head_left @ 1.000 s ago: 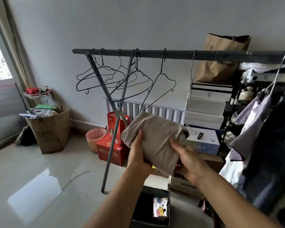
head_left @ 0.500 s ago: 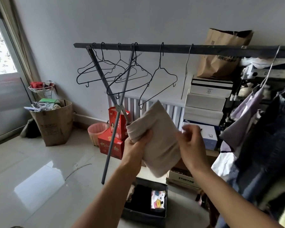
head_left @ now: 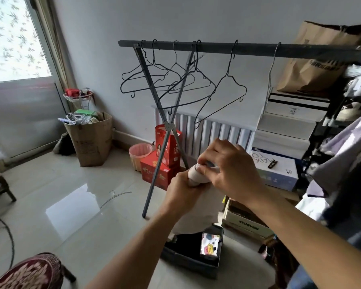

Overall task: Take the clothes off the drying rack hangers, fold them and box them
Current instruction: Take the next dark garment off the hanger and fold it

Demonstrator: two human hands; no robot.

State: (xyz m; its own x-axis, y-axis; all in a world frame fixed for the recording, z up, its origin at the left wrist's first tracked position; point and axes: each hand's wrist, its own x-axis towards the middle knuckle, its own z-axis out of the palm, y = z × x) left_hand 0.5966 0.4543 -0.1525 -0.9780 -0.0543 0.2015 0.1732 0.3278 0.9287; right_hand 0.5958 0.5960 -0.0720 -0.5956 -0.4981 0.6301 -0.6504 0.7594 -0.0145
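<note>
A beige folded garment (head_left: 198,211) hangs down in front of me, its top edge bunched between both hands. My left hand (head_left: 180,191) grips that top from below and my right hand (head_left: 229,172) pinches it from above. Directly beneath sits a dark storage box (head_left: 193,261) on the floor, holding dark clothes and a cartoon-print piece. The drying rack bar (head_left: 238,49) crosses the room with several bare wire hangers (head_left: 175,80). Clothes still hanging (head_left: 346,155) fill the right side.
Red boxes (head_left: 163,163) and a pink bin (head_left: 140,153) stand by the rack's crossed legs (head_left: 167,130). A loose hanger (head_left: 115,198) lies on the tiled floor. Stacked white boxes (head_left: 288,126) and a paper bag (head_left: 319,59) are at the right, a cardboard bin (head_left: 90,138) left, a stool (head_left: 29,272) near me.
The garment has been lowered from chest height and now hangs downward. Both hands have come together at its top edge. My view has tilted down and left.
</note>
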